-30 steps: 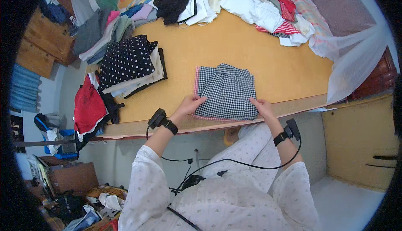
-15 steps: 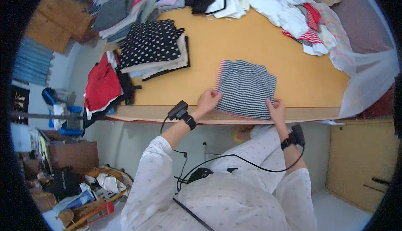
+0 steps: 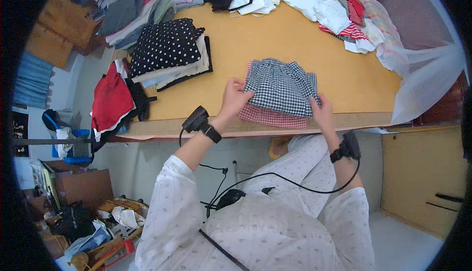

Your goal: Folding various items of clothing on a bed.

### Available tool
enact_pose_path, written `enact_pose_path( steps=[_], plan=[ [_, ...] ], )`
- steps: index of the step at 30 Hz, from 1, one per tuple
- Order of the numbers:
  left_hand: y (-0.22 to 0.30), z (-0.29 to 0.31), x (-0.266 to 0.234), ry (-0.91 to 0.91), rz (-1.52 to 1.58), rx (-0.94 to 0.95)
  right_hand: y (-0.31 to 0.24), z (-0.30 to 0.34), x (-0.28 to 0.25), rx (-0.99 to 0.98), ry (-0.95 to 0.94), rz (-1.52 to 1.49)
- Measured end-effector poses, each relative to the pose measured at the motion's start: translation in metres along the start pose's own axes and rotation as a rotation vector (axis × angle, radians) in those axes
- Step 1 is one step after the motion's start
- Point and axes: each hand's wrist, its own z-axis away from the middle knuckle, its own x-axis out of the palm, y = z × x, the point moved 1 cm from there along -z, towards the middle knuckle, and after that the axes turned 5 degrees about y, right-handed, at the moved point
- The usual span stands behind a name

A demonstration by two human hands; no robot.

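Black-and-white checked folded cloth (image 3: pixel 281 85) has moved up, showing more red-and-white checked folded cloth (image 3: pixel 275 117) under it; left hand (image 3: pixel 234 99) and right hand (image 3: pixel 322 114) pinch the top cloth's sides.

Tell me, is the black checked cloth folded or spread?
Folded: the black checked cloth is a compact pad, held between left hand and right hand.

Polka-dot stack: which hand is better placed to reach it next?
Left, most likely: the left hand pinches the black-and-white checked garment on the side toward the polka-dot stack. The right hand is at its opposite edge, farther from the stack, with that garment between.
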Motion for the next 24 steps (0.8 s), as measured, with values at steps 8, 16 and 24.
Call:
enact_pose_path(
  steps=[8,16,24],
  plan=[
    [-0.088,-0.018,-0.024,0.061,-0.762,0.212,0.063,0.048,0.029,0.291,0.042,0.275],
    [-0.063,-0.024,-0.016,-0.146,-0.483,-0.277,0.024,0.031,0.011,0.713,-0.166,0.011],
    [-0.032,-0.007,-0.002,-0.160,-0.066,-0.422,0.013,0.033,0.003,0.775,-0.299,-0.263]
  ],
)
